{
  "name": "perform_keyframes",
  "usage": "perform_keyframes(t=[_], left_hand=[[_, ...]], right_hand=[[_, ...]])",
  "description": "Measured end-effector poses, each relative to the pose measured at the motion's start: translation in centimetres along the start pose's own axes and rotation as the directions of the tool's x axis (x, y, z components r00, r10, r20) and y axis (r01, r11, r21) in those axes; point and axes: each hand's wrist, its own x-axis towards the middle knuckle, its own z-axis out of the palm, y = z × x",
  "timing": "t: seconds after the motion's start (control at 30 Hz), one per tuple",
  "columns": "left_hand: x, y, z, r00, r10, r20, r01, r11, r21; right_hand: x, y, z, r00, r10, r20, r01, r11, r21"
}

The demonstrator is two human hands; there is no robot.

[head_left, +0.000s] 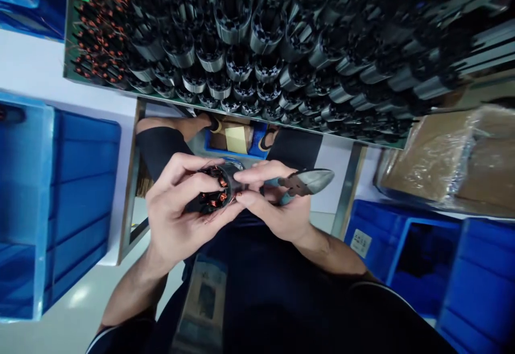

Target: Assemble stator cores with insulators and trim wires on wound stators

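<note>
My left hand (181, 204) is wrapped round a motor stator (232, 174), a short dark cylinder with copper windings showing at its left end. It is held in front of my lap, below the tray's edge. Thumb and forefinger of my right hand (281, 204) pinch at the stator's right side, close to a thin copper wire. A pair of cutting pliers (308, 182) is tucked in that same right hand, its metal jaws pointing right. Part of the handles is hidden behind the fingers.
A large tray (281, 120) packed with several rows of stators spans the top. Blue bins (84, 182) stand at the left, more blue bins (475, 279) at the lower right. A plastic-wrapped cardboard box (434, 155) lies at the right. Below the tray is a blue crate (257, 153).
</note>
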Motion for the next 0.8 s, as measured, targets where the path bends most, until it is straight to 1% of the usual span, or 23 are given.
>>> perform_keyframes(t=[0.13,0.23,0.27,0.37,0.43,0.47,0.5,0.57,0.6,0.63,0.67,0.7,0.73,0.77,0.8], left_hand=[[-0.3,0.2,-0.4,1.000,0.028,0.014,-0.029,0.996,0.083],[-0.6,0.1,-0.2,0.999,0.035,0.004,-0.035,0.991,0.127],[-0.8,0.1,-0.1,0.999,0.038,-0.003,-0.038,0.989,0.142],[-1.1,-0.2,0.2,0.999,0.043,0.000,-0.042,0.982,0.186],[-1.4,-0.5,0.1,0.999,0.045,0.013,-0.047,0.971,0.233],[-1.5,-0.7,0.0,0.999,0.047,0.017,-0.050,0.962,0.269],[-1.5,-0.9,-0.2,0.998,0.054,0.016,-0.057,0.951,0.304],[-1.6,-1.3,-0.5,0.998,0.064,-0.002,-0.059,0.944,0.325],[-1.6,-1.6,-0.6,0.998,0.052,-0.020,-0.044,0.958,0.284],[-1.7,-1.8,-0.7,0.999,0.020,-0.038,-0.012,0.980,0.201],[-1.7,-2.1,-0.6,0.999,-0.023,-0.050,0.028,0.996,0.088],[-1.9,-2.3,-0.5,0.995,-0.085,-0.045,0.084,0.996,-0.033],[-2.1,-2.4,-0.3,0.988,-0.148,-0.031,0.142,0.979,-0.145],[-2.4,-2.6,-0.1,0.978,-0.209,-0.005,0.203,0.952,-0.228],[-2.7,-2.6,0.3,0.964,-0.265,0.035,0.264,0.925,-0.274]], right_hand=[[-0.2,1.0,0.3,1.000,-0.014,0.022,0.012,0.995,0.102],[-0.6,1.4,0.2,0.999,0.005,0.049,-0.009,0.997,0.079],[-0.7,1.3,0.1,0.998,0.034,0.061,-0.037,0.997,0.062],[-0.7,0.8,-0.5,0.980,0.169,0.104,-0.174,0.984,0.041],[-0.3,0.2,-1.1,0.946,0.276,0.169,-0.288,0.956,0.051],[-0.1,-0.1,-1.5,0.916,0.337,0.219,-0.356,0.933,0.051],[0.2,-0.2,-1.9,0.875,0.398,0.276,-0.427,0.903,0.051],[0.6,-0.4,-2.7,0.775,0.482,0.409,-0.562,0.822,0.095],[0.7,-0.4,-3.1,0.737,0.489,0.466,-0.614,0.773,0.160],[0.6,-0.3,-3.4,0.714,0.478,0.512,-0.654,0.716,0.244],[0.5,-0.2,-3.7,0.702,0.454,0.548,-0.680,0.655,0.329],[0.4,-0.2,-4.0,0.702,0.430,0.568,-0.691,0.602,0.399],[0.2,-0.3,-4.2,0.708,0.415,0.571,-0.692,0.571,0.443],[0.0,-0.4,-4.4,0.714,0.407,0.569,-0.687,0.564,0.458],[-0.2,-0.6,-4.4,0.724,0.408,0.557,-0.677,0.576,0.458]])
